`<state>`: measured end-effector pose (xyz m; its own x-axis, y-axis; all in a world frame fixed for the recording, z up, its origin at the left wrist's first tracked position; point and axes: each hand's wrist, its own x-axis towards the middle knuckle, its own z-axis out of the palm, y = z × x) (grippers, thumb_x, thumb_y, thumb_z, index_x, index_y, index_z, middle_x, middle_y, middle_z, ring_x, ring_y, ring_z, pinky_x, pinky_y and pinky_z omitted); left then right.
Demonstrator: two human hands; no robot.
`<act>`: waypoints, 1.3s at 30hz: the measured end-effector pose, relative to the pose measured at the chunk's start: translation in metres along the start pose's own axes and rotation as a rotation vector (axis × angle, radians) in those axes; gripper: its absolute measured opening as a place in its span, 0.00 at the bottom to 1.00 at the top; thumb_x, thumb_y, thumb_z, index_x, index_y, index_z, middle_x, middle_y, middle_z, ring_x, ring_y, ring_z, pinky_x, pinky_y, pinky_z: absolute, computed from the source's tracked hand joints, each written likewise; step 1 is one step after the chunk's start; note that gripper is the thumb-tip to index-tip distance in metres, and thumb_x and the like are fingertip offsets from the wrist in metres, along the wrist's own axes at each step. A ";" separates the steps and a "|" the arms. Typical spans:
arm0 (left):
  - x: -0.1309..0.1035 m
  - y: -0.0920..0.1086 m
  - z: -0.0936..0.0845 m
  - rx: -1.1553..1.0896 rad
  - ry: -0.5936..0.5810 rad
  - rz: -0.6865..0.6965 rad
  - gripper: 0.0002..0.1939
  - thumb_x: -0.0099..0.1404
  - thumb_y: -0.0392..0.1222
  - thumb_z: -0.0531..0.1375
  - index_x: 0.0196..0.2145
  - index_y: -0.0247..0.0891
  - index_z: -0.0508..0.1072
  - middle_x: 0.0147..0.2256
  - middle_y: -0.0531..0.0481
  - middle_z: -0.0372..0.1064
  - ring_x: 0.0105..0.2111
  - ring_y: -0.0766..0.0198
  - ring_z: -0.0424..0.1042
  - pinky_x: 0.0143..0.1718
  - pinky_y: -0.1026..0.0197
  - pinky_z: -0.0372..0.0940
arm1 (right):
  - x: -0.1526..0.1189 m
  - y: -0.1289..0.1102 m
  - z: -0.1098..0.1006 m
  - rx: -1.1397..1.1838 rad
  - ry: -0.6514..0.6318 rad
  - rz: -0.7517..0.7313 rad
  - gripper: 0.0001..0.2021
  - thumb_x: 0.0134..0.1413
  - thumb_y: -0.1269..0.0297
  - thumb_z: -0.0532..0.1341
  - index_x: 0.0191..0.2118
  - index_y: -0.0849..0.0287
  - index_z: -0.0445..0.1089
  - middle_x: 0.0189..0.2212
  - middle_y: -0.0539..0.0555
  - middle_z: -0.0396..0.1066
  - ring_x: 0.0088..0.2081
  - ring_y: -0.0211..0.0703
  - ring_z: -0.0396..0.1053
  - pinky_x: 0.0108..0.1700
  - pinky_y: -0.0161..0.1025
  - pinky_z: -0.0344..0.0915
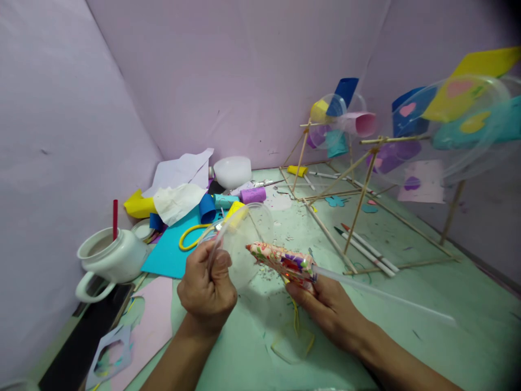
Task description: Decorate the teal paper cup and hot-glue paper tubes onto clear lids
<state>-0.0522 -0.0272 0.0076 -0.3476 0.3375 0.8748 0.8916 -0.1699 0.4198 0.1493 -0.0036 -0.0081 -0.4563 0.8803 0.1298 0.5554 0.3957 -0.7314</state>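
Note:
My left hand [208,288] is closed, pinching the rim of a clear plastic lid-like disc [246,260] between thumb and fingers. The disc stands tilted, and colours behind show through it. Gripped in my right hand [329,309] is a glue gun [280,258] covered in floral paper, its nozzle pointing left toward the disc with a gap between them. A long translucent glue stick [391,298] juts out of its back. A small orange light glows on its side. My right fingers are partly hidden behind the gun's handle.
At the right stand stick frames [358,209] bearing plastic rings with coloured paper pieces. Two pencils [366,250] lie beneath. A white pot [122,255], yellow-handled scissors [189,239], a blue sheet [163,255] and several paper rolls [253,195] occupy the left and back.

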 end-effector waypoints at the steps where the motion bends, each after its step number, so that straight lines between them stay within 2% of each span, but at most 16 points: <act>1: 0.000 0.000 0.000 0.008 0.005 0.014 0.10 0.61 0.39 0.58 0.41 0.39 0.72 0.28 0.53 0.74 0.31 0.64 0.76 0.30 0.66 0.68 | 0.000 -0.001 0.000 0.006 -0.008 0.003 0.18 0.58 0.51 0.47 0.27 0.57 0.64 0.20 0.50 0.58 0.23 0.41 0.58 0.24 0.36 0.56; 11: -0.002 0.000 -0.002 -0.015 0.005 -0.003 0.11 0.61 0.38 0.59 0.42 0.39 0.71 0.29 0.53 0.74 0.29 0.66 0.75 0.29 0.66 0.67 | 0.001 -0.006 -0.003 0.012 -0.033 0.005 0.18 0.57 0.52 0.46 0.25 0.57 0.62 0.21 0.50 0.56 0.23 0.40 0.56 0.25 0.36 0.56; 16: -0.001 -0.001 -0.001 0.014 0.015 -0.006 0.10 0.61 0.39 0.58 0.41 0.38 0.71 0.25 0.55 0.73 0.26 0.67 0.75 0.27 0.67 0.66 | 0.000 -0.005 -0.002 0.000 -0.001 0.008 0.18 0.57 0.52 0.48 0.24 0.57 0.63 0.20 0.49 0.56 0.24 0.41 0.57 0.25 0.36 0.56; 19: 0.006 0.004 -0.002 -0.013 0.014 -0.032 0.08 0.61 0.38 0.58 0.39 0.38 0.71 0.23 0.56 0.71 0.23 0.67 0.74 0.25 0.67 0.66 | 0.000 -0.002 -0.002 0.088 0.050 -0.022 0.16 0.56 0.53 0.51 0.26 0.56 0.65 0.18 0.49 0.57 0.22 0.40 0.56 0.23 0.35 0.55; 21: 0.013 0.009 -0.003 -0.060 -0.024 -0.105 0.07 0.61 0.37 0.57 0.38 0.36 0.71 0.21 0.56 0.69 0.20 0.68 0.72 0.23 0.67 0.65 | 0.002 0.001 -0.003 0.202 0.107 -0.038 0.15 0.56 0.54 0.51 0.26 0.56 0.65 0.17 0.48 0.56 0.20 0.39 0.55 0.22 0.35 0.53; 24: 0.022 0.013 -0.004 -0.209 -0.113 -0.310 0.07 0.62 0.37 0.55 0.38 0.36 0.69 0.18 0.58 0.66 0.17 0.70 0.68 0.21 0.68 0.64 | 0.003 0.004 -0.006 0.353 0.179 -0.063 0.17 0.57 0.54 0.52 0.22 0.56 0.63 0.16 0.48 0.57 0.19 0.39 0.55 0.23 0.36 0.55; 26: 0.024 0.013 -0.003 -0.302 -0.153 -0.440 0.08 0.61 0.38 0.56 0.39 0.37 0.67 0.18 0.59 0.65 0.17 0.70 0.67 0.20 0.68 0.63 | 0.004 0.003 -0.007 0.392 0.178 -0.091 0.16 0.57 0.55 0.53 0.23 0.57 0.64 0.17 0.49 0.60 0.21 0.41 0.58 0.26 0.37 0.57; 28: 0.023 0.012 -0.002 -0.340 -0.165 -0.500 0.09 0.61 0.40 0.56 0.40 0.38 0.67 0.18 0.59 0.65 0.17 0.70 0.67 0.20 0.68 0.62 | 0.004 0.001 -0.006 0.396 0.136 -0.118 0.13 0.57 0.55 0.53 0.28 0.57 0.66 0.22 0.51 0.65 0.25 0.44 0.62 0.29 0.38 0.60; 30: 0.021 0.011 -0.001 -0.328 -0.165 -0.492 0.09 0.61 0.40 0.57 0.40 0.38 0.67 0.19 0.59 0.65 0.18 0.70 0.67 0.20 0.69 0.62 | 0.003 0.001 -0.004 0.357 0.088 -0.111 0.13 0.57 0.55 0.53 0.28 0.57 0.66 0.24 0.52 0.66 0.27 0.45 0.63 0.30 0.38 0.60; 33: 0.017 0.012 -0.002 -0.279 -0.163 -0.418 0.09 0.61 0.39 0.56 0.40 0.37 0.68 0.19 0.58 0.66 0.17 0.70 0.67 0.20 0.69 0.62 | 0.002 0.001 0.001 0.254 0.051 -0.061 0.15 0.57 0.55 0.51 0.23 0.56 0.61 0.19 0.50 0.61 0.23 0.42 0.60 0.25 0.36 0.56; 39: 0.013 0.014 -0.004 -0.228 -0.171 -0.277 0.09 0.60 0.39 0.57 0.39 0.35 0.69 0.20 0.57 0.68 0.18 0.69 0.69 0.22 0.68 0.63 | 0.005 -0.001 0.001 0.131 0.077 -0.087 0.14 0.56 0.57 0.51 0.23 0.57 0.62 0.21 0.50 0.62 0.23 0.40 0.58 0.24 0.35 0.54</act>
<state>-0.0458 -0.0291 0.0258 -0.4952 0.5458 0.6759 0.6767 -0.2457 0.6941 0.1454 0.0004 -0.0073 -0.4412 0.8636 0.2439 0.4188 0.4385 -0.7952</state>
